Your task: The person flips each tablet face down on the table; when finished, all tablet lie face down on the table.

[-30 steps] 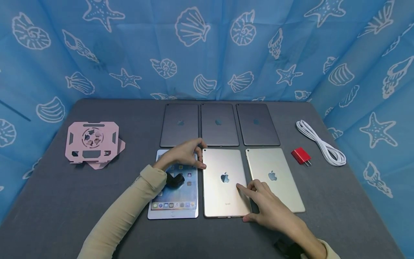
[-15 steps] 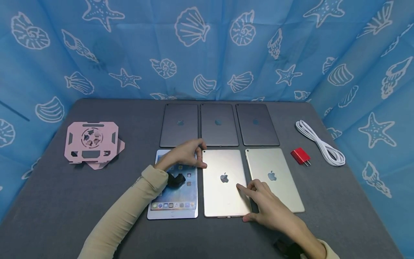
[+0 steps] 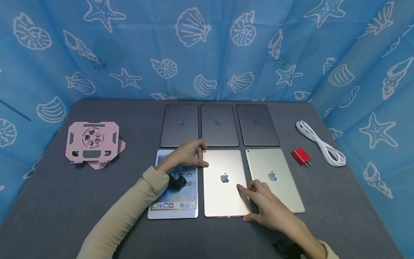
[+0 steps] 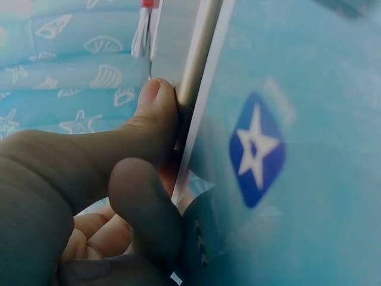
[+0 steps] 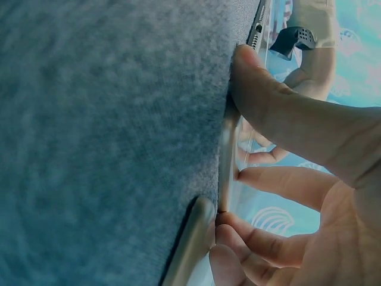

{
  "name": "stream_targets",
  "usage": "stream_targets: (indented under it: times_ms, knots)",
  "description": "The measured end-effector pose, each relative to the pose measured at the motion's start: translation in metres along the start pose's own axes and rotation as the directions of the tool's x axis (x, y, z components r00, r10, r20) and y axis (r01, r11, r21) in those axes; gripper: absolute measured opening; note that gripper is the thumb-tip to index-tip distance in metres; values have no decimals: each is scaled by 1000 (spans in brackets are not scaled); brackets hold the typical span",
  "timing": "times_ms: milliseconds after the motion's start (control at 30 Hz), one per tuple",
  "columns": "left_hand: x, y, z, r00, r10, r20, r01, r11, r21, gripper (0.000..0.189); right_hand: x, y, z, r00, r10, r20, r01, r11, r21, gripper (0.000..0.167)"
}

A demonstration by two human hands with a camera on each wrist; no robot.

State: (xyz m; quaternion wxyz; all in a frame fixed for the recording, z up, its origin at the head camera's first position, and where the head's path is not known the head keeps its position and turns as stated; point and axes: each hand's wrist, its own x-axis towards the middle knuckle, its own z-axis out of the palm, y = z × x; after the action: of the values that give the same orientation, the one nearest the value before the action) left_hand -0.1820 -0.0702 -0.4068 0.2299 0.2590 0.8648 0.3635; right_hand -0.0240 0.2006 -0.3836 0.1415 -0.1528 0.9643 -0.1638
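Observation:
In the head view, a gold tablet [image 3: 223,201] lies back up in the middle of the near row. My left hand [image 3: 185,153] holds its upper left corner, fingers bent and the thumb on its left edge. At the lower right corner my right hand [image 3: 270,207] grips it, thumb at the bottom edge, index fingertip on the back. The right wrist view shows more fingertips [image 5: 225,220] along its side. Under my left wrist is a white tablet [image 3: 174,196], screen up. A second gold tablet [image 3: 273,162] lies partly behind my right hand.
Three dark grey tablets, left [image 3: 179,131], middle [image 3: 220,131] and right [image 3: 258,131], form the far row. A pink stand [image 3: 110,142] sits at the left. On the right are a red charger [image 3: 300,155] and a coiled white cable [image 3: 325,147]. A blue curtain [image 3: 210,50] hangs behind the table.
My left hand has shifted very slightly right, its thumb a little farther over the gold tablet's edge. The right hand keeps its place.

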Motion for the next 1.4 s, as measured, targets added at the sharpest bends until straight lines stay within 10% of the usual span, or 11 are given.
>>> stream_targets:
  times_ms: [633,1033,1400]
  knots:
    - [-8,-2,-6,997,80,1,-80,997,10,63,5,-13,-6,977,-145,-155,154,987,48,73]
    - [-37,-20,-34,988,127,89,-128,992,3,67,18,-34,-6,931,-291,-219,304,952,30,70]
    - [-71,-36,-63,996,45,81,-56,988,141,70,33,-60,12,916,-367,-165,365,930,-42,83]
